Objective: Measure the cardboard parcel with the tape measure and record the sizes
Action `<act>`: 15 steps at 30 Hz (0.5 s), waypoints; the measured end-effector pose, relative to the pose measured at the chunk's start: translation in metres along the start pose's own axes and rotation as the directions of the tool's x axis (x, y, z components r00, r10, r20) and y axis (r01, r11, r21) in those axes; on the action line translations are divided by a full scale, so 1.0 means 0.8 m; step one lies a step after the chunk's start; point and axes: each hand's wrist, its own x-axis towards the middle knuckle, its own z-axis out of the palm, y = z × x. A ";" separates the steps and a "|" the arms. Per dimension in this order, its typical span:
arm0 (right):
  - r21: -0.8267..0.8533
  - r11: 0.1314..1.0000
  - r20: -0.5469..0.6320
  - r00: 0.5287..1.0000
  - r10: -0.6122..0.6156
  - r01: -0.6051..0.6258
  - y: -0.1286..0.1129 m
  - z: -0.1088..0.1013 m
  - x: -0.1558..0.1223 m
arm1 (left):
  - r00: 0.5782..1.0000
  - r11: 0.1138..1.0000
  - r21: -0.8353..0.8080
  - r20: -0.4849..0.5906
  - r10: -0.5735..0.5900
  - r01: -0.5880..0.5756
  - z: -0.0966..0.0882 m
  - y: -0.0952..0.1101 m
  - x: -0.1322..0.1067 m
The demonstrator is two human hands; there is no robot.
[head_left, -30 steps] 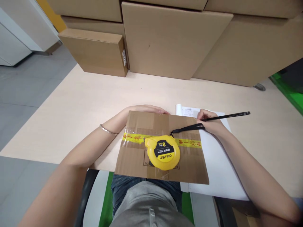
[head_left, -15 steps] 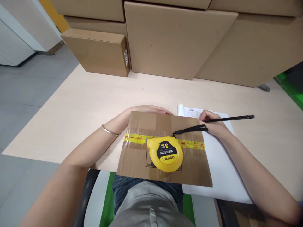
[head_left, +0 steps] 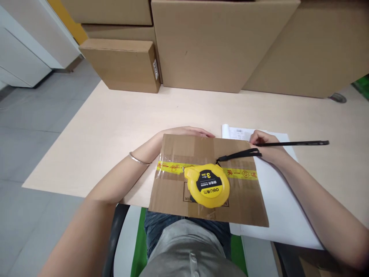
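Note:
A flat cardboard parcel [head_left: 175,190] sealed with yellow printed tape lies at the near table edge, over my lap. A yellow tape measure [head_left: 208,185] with a black wrist strap [head_left: 238,154] rests on top of it. My left hand [head_left: 187,131] curls over the parcel's far edge, fingers mostly hidden behind it. My right hand [head_left: 266,148] is closed round a black pen [head_left: 300,143] whose free end points right. It rests on a white sheet of paper [head_left: 273,200] beside the parcel's right far corner.
Large cardboard boxes [head_left: 213,46] are stacked along the table's far side, a smaller one [head_left: 123,65] at the left. The pale wooden table [head_left: 100,127] stretches left; grey floor lies beyond its left edge. A white cabinet [head_left: 25,50] stands far left.
The view has shifted, so everything sits a little further right in the picture. Hands, parcel and tape measure keep the same places relative to each other.

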 end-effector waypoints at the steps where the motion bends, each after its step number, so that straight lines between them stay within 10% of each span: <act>1: -0.012 1.000 -0.002 1.000 0.003 -0.003 0.000 0.000 0.000 | 1.000 1.000 -0.021 0.009 -0.008 0.008 0.000 -0.002 0.002; 9: -0.033 0.999 -0.006 1.000 0.023 -0.023 -0.001 0.001 -0.005 | 0.995 0.961 -0.272 -0.059 -0.076 0.057 0.009 -0.005 -0.003; 15: -0.033 0.999 0.000 0.999 0.041 -0.041 -0.003 -0.001 -0.005 | 0.991 0.984 -0.147 -0.106 0.087 -0.102 0.013 0.010 -0.022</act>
